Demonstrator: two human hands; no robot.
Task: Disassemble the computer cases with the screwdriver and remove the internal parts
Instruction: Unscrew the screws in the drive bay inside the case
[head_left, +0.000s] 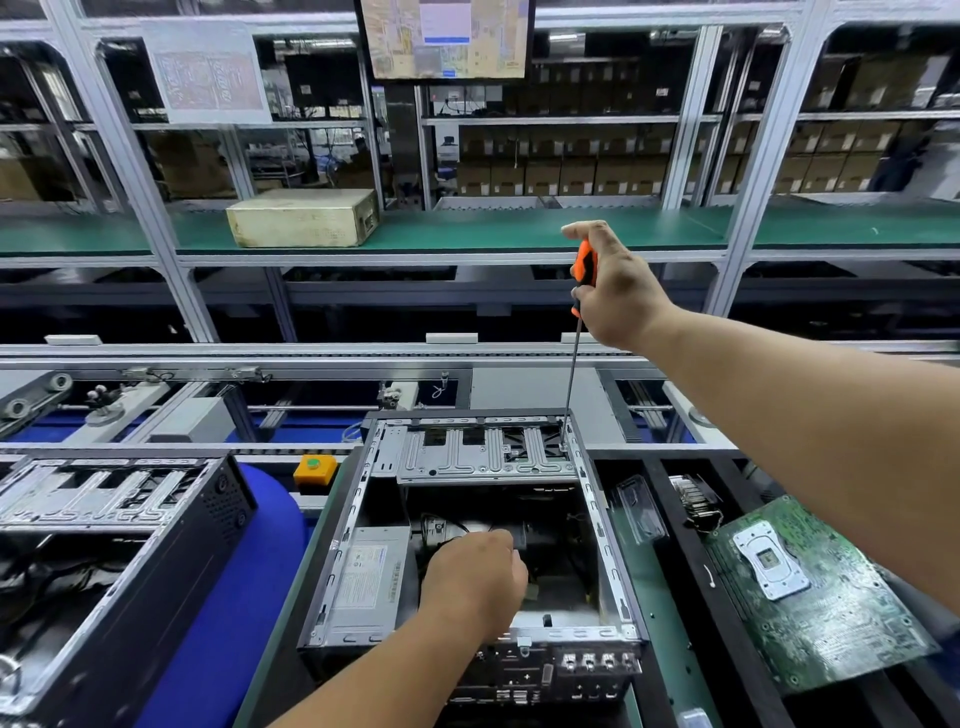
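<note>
The right hand (615, 288) is curled around the orange-and-black handle of a long screwdriver (575, 358), held high over the far end of the open computer case (470, 525). The shaft drops almost straight down from the fist, leaning only slightly toward 7 o'clock, and its tip meets the drive bay bracket (483, 452) at the case's far right corner, about 1 o'clock from the case centre, apparently on a screw, though the screw head itself is too small to make out. That near-vertical axis matters: any turning would need the handle kept directly over the tip, and the right hand is the only 1 on the tool. The left hand (475, 582) reaches down into the case interior at about 6 o'clock from the bracket, fingers bent over a dark part beside the power supply (366, 577); whether it grips that part or merely rests there I cannot tell. Outward, a second computer case (114, 525) lies at 9 o'clock with its own bracket in place, a removed motherboard (815, 587) rests at 3 o'clock on the black tray, a yellow box with a green button (314, 467) sits between the cases, and a beige box (304, 218) stands on the green shelf at 11 o'clock.
</note>
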